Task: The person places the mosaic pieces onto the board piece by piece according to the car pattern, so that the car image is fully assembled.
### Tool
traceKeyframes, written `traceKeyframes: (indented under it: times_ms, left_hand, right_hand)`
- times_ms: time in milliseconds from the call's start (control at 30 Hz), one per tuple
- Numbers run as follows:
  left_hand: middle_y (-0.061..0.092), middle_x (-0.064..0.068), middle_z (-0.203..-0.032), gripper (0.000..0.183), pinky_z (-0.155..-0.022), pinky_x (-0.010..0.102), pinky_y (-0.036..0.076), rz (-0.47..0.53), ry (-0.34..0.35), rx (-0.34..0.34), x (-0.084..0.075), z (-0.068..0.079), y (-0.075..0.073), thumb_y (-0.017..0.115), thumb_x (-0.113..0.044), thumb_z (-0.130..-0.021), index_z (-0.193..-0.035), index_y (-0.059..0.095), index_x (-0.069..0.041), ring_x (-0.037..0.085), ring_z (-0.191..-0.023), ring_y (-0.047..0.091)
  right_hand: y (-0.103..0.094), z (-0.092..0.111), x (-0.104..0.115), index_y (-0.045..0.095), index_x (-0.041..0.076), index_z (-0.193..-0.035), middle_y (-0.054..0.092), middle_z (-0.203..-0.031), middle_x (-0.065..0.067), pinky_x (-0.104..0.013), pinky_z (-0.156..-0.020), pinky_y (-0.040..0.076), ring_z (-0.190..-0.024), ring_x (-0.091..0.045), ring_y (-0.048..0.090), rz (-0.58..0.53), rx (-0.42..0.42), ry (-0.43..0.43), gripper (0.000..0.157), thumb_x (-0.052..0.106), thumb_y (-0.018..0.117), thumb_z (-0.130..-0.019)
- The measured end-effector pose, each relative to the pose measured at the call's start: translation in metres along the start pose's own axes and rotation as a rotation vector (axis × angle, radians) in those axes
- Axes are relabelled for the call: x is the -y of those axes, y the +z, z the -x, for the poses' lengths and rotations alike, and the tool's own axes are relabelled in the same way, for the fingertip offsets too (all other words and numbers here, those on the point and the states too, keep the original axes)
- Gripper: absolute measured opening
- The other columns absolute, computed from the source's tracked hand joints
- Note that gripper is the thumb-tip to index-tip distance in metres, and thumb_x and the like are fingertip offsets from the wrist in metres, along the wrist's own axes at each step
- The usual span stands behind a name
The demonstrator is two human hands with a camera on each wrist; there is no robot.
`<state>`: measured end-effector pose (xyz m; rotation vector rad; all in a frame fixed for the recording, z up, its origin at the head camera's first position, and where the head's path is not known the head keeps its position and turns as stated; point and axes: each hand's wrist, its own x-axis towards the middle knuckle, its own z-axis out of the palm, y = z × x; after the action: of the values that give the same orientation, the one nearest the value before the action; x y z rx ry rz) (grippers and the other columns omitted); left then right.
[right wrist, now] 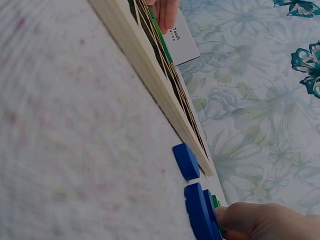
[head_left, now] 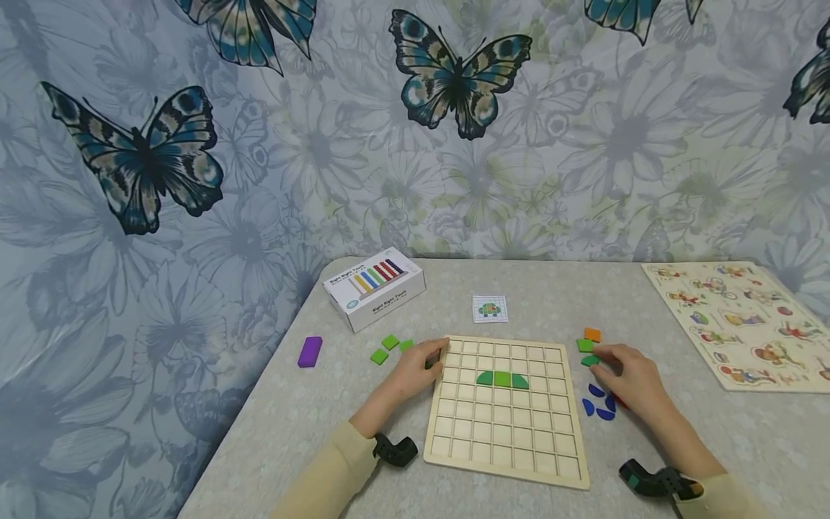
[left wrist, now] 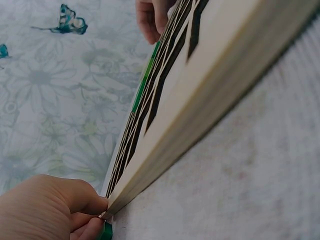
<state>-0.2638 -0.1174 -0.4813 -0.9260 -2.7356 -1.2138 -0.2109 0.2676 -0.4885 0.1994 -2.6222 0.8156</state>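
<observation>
A wooden grid board [head_left: 476,429] lies in front of me. Near its middle, a green square [head_left: 502,379] sits between two dark green rounded pieces [head_left: 521,381]. At the far left corner, my left hand [head_left: 415,367] holds the board's edge between thumb and fingers. Close under those fingertips, a bit of a green piece [left wrist: 106,231] shows in the left wrist view. Right of the board, my right hand [head_left: 632,378] pinches a dark green rounded piece [head_left: 590,360] between thumb and forefinger. Blue half-round pieces [head_left: 606,415] lie beside this hand, which partly covers a red piece [head_left: 620,402].
Green squares [head_left: 379,356] and a purple block [head_left: 310,352] lie to the left, near a white box [head_left: 382,299]. A picture card [head_left: 489,309] is behind the board. Orange [head_left: 592,334] and green [head_left: 586,346] squares lie beyond my right hand. An illustrated board [head_left: 746,324] occupies the far right.
</observation>
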Motion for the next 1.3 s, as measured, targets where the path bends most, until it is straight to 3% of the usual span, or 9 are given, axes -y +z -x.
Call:
traceKeyframes:
  times_ms: [767, 833, 1033, 1200, 1300]
  left_hand:
    - [0.049, 0.019, -0.135, 0.046, -0.099, 0.04, 0.042, 0.012, -0.029, 0.008, -0.003, 0.0, -0.002, 0.055, -0.003, -0.092, -0.137, 0.047, 0.003, 0.029, -0.123, 0.048]
    - [0.049, 0.019, -0.135, 0.046, -0.098, 0.041, 0.042, 0.012, -0.031, 0.01, -0.003, 0.001, -0.002, 0.055, -0.003, -0.092, -0.137, 0.047, 0.003, 0.029, -0.122, 0.048]
    - [0.049, 0.019, -0.135, 0.046, -0.098, 0.041, 0.042, 0.004, -0.036, 0.007, -0.004, 0.001, -0.002, 0.055, -0.003, -0.092, -0.137, 0.047, 0.003, 0.029, -0.122, 0.049]
    - [0.05, 0.018, -0.134, 0.046, -0.098, 0.04, 0.042, -0.011, -0.038, 0.005, -0.003, 0.0, -0.001, 0.055, -0.003, -0.091, -0.137, 0.047, 0.003, 0.028, -0.121, 0.049]
    - [0.049, 0.019, -0.135, 0.047, -0.098, 0.04, 0.042, -0.005, -0.038, 0.01, -0.003, 0.0, -0.001, 0.055, -0.003, -0.091, -0.137, 0.046, 0.004, 0.029, -0.122, 0.049]
  right_hand:
    - [-0.002, 0.0, 0.003, 0.063, -0.004, -0.109, 0.065, -0.097, -0.018, -0.048, -0.073, 0.052, -0.085, -0.033, 0.063, -0.083, -0.001, 0.047, 0.03, 0.005, 0.072, -0.082]
    - [-0.003, 0.001, 0.003, 0.064, -0.003, -0.11, 0.065, -0.098, -0.018, -0.044, -0.073, 0.054, -0.086, -0.032, 0.064, -0.095, 0.004, 0.056, 0.031, 0.007, 0.072, -0.082]
    - [-0.011, -0.003, 0.008, 0.064, -0.001, -0.113, 0.067, -0.102, -0.017, -0.013, -0.067, 0.049, -0.087, -0.029, 0.065, -0.196, 0.019, 0.1, 0.035, 0.019, 0.071, -0.086]
    - [-0.023, -0.013, 0.021, 0.064, 0.001, -0.116, 0.067, -0.104, -0.014, -0.012, -0.067, 0.049, -0.086, -0.012, 0.065, -0.308, 0.029, 0.125, 0.041, 0.03, 0.069, -0.087]
    - [-0.028, -0.02, 0.036, 0.064, 0.003, -0.117, 0.068, -0.103, -0.01, -0.013, -0.067, 0.05, -0.083, -0.003, 0.064, -0.373, 0.033, 0.109, 0.04, 0.027, 0.07, -0.087]
